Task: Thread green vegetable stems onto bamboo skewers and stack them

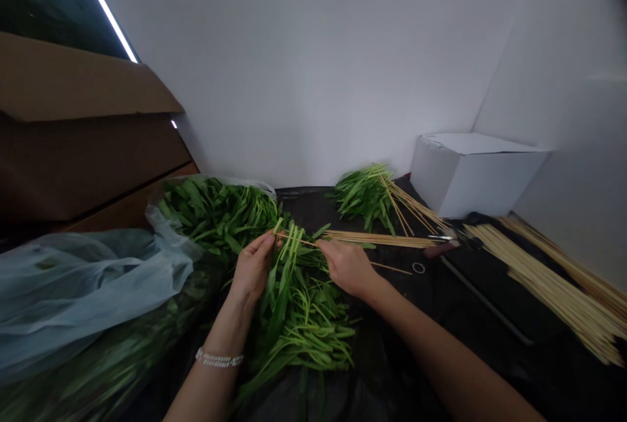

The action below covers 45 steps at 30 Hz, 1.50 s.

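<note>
My right hand [347, 268] is closed round a thin wooden skewer [307, 242], whose tail sticks out past the hand to the right. Several leafy green stems [294, 239] are threaded side by side on it, their leaves hanging down. At the skewer's left end, my left hand [255, 264] pinches another green stem [278, 225] between thumb and fingers. Whether the tip has gone through that stem I cannot tell. Beneath both hands lies a loose pile of leafy greens [313, 327] on a black sheet.
Beyond my left hand, greens [215, 210] fill a clear plastic bag [98, 278]. Finished-looking skewers of greens [365, 193] lie at the back. Loose skewers [379, 238], a metal ring [418, 268], bundled sticks [548, 291], a white box [480, 174] and a cardboard box [88, 147] surround the spot.
</note>
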Motion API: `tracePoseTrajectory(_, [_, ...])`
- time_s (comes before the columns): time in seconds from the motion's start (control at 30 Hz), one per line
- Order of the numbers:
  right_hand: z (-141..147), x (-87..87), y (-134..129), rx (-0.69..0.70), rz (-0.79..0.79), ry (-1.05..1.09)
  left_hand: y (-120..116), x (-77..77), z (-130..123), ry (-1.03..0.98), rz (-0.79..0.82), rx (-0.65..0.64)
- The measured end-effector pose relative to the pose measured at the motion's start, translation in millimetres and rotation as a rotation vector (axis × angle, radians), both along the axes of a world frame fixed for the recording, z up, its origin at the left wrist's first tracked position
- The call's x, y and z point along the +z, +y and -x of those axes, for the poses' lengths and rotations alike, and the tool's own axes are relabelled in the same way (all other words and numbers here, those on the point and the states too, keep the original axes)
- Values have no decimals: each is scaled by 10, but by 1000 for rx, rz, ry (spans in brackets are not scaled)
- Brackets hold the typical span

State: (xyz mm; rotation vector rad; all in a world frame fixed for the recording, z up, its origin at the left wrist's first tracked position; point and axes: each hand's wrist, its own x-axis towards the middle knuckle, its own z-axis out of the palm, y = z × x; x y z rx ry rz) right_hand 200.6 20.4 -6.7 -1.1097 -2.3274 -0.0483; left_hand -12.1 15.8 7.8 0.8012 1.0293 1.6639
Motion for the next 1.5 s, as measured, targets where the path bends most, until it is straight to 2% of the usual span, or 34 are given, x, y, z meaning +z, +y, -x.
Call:
tracePoseTrajectory(0.13, [10, 21, -18, 14, 9, -14, -10, -9, -38, 32, 6, -18])
tracePoseTrajectory(0.33, [5, 29, -26, -4, 11, -2, 37, -49, 36, -20, -6, 30])
tracePoseTrajectory(0.63, [9, 59, -44, -32, 62, -43, 25, -23, 11, -55, -6, 41])
tracePoseTrajectory(0.93, [14, 81, -55, -51, 100, -87, 53, -91, 56, 84, -31, 105])
tracePoseTrajectory(1.13, [32, 76, -66, -61, 120, -115, 33, -125, 48, 145, 8, 83])
tracePoseTrajectory(1.37, [28, 57, -57, -52, 92, -109, 11, -38, 17, -3, 51, 8])
tracePoseTrajectory(1.5, [33, 61, -68, -37, 93, -114, 28, -8, 37, -44, 68, 19])
